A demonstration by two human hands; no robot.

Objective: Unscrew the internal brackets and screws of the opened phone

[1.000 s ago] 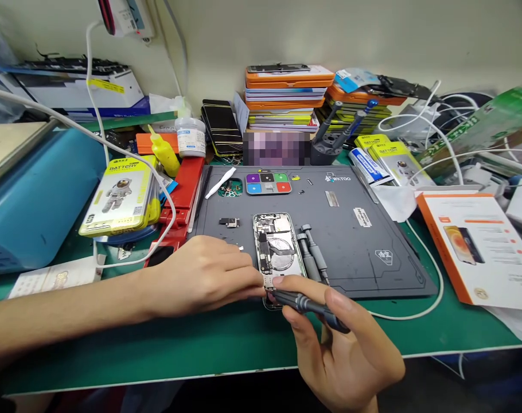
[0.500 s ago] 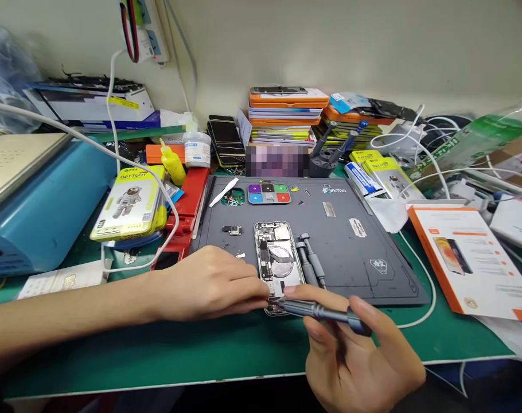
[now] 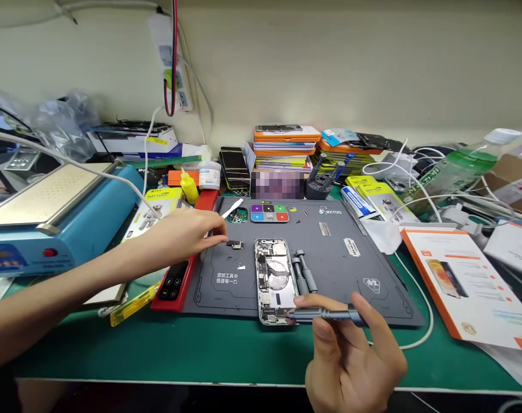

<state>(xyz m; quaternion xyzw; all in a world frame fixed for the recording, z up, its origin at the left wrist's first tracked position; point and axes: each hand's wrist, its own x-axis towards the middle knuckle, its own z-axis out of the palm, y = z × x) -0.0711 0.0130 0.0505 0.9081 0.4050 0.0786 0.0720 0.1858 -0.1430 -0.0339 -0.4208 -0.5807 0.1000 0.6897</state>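
An opened phone (image 3: 278, 275) lies on the dark grey mat (image 3: 351, 287), its inner parts and a round coil showing. My right hand (image 3: 358, 355) grips a grey screwdriver (image 3: 325, 315), held nearly level with its tip end over the phone's lower edge. Up and left of the phone, my left hand (image 3: 196, 232) has its fingers drawn together beside a small dark phone component (image 3: 235, 245) on the mat. Whether anything sits between those fingertips is hidden. Two more screwdrivers (image 3: 306, 272) rest just right of the phone.
Behind the phone are a coloured magnetic screw tray (image 3: 269, 213) and a white pry tool (image 3: 232, 207). A red device (image 3: 172, 287) borders the mat's left side, near a blue machine (image 3: 84, 223). An orange-and-white box (image 3: 463, 287) and a white cable (image 3: 428, 304) lie right.
My left hand has left the phone's lower end and moved up and left to the small component. The right hand still holds the screwdriver at the phone. The camera view has shifted.
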